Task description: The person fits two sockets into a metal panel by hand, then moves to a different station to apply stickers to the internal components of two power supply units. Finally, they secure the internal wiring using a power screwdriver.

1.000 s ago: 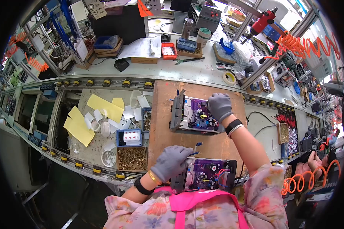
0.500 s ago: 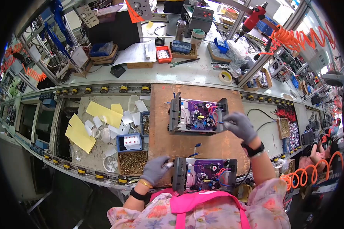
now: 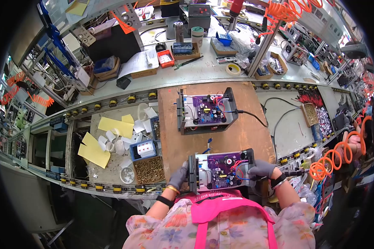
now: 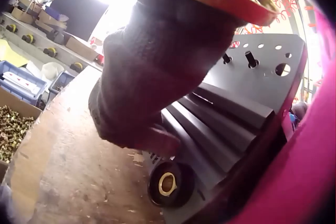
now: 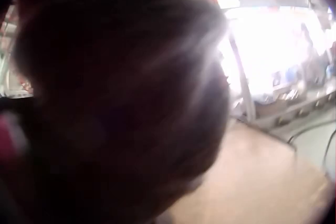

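Note:
The near unit, an open metal case with a purple circuit board (image 3: 222,171), lies at the front edge of the brown board (image 3: 183,145). My gloved left hand (image 3: 178,176) holds its left side; in the left wrist view that hand (image 4: 152,71) curls against a dark finned panel (image 4: 210,124), beside a round foot with a brass nut (image 4: 167,184). My gloved right hand (image 3: 262,169) grips the right end panel; its fingertips are partly hidden, and the right wrist view is dark and blurred. Behind stands a similar far unit (image 3: 207,110), with a black cable (image 3: 253,115) at its right side.
Left of the brown board are a box of brass screws (image 3: 149,170), a blue bin (image 3: 142,150) and yellow sheets (image 3: 118,128). Cables and a box of small parts (image 3: 309,114) lie to the right. An orange coiled hose (image 3: 320,169) hangs at the front right.
My right hand has come from the far unit to the near unit's right end. My left hand has closed on the left side. A cable now shows at the far unit; the head view has shifted.

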Tool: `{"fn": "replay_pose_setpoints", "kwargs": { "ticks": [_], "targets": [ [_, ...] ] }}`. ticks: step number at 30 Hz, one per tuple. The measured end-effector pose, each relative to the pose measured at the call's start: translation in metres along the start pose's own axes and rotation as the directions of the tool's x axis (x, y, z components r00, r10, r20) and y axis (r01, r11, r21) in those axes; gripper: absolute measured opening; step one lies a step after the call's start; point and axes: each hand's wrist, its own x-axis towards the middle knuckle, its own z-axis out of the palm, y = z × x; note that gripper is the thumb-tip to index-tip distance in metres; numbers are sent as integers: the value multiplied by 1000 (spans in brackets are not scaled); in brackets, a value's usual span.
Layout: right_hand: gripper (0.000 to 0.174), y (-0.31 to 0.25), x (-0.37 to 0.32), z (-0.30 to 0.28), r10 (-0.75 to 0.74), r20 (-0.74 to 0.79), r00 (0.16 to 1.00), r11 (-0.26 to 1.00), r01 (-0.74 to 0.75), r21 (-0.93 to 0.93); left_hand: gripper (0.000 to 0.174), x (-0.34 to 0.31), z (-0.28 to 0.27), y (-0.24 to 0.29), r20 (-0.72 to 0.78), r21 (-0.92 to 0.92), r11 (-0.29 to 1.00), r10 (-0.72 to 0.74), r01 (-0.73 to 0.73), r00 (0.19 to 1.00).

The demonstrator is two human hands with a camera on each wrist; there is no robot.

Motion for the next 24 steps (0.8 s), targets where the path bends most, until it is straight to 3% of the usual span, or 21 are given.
{"fn": "replay_pose_setpoints", "kwargs": {
  "ticks": [2, 3, 6, 10, 11, 14, 15, 16, 18, 20, 22, 23, 24],
  "targets": [
    [26, -8, -6, 6, 80, -73, 994, 993, -87, -86, 75, 10, 3, -1, 24, -175, 984, -36, 40, 999],
    [22, -18, -13, 10, 22, -159, 987, 989, -45, -143, 73, 13, 3, 0, 37, -263, 963, -48, 56, 998],
    [22, -21, -29, 23, -116, -216, 970, 968, 61, -245, 71, 14, -5, -1, 77, -406, 914, 51, -16, 996],
    [21, -22, -32, 44, -348, -399, 848, 931, 261, -256, 64, -51, -13, 70, -188, -494, 805, 272, -330, 944],
    [21, -22, -31, 49, -368, -423, 828, 924, 276, -264, 54, -31, -26, 45, -148, -397, 828, 369, -397, 918],
    [20, 19, -4, 74, -455, -473, 755, 884, 316, -345, 46, -38, -31, 43, -250, -146, 817, 516, -558, 820],
    [20, 29, 3, 84, -520, -520, 678, 854, 393, -342, 40, -37, -27, 38, -253, -173, 805, 521, -568, 815],
    [27, 51, 12, 93, -505, -518, 691, 859, 344, -378, 40, -29, -27, 23, -214, -96, 861, 472, -499, 855],
    [34, 70, 13, 112, -491, -524, 696, 866, 326, -378, 45, -31, -18, 5, -286, 91, 845, 529, -527, 799],
    [38, 88, 10, 124, -418, -452, 788, 904, 313, -291, 53, -37, -11, -6, -264, 69, 881, 468, -467, 843],
    [38, 88, 7, 124, -369, -398, 840, 923, 283, -259, 56, -51, -3, 2, -313, 156, 886, 463, -436, 829],
    [37, 88, 8, 121, -355, -381, 853, 926, 265, -270, 55, -43, 0, -9, -364, 210, 860, 510, -464, 780],
    [36, 85, 9, 118, -340, -367, 866, 929, 246, -278, 56, -46, 1, -5, -375, 213, 877, 481, -431, 793]
  ]
}}
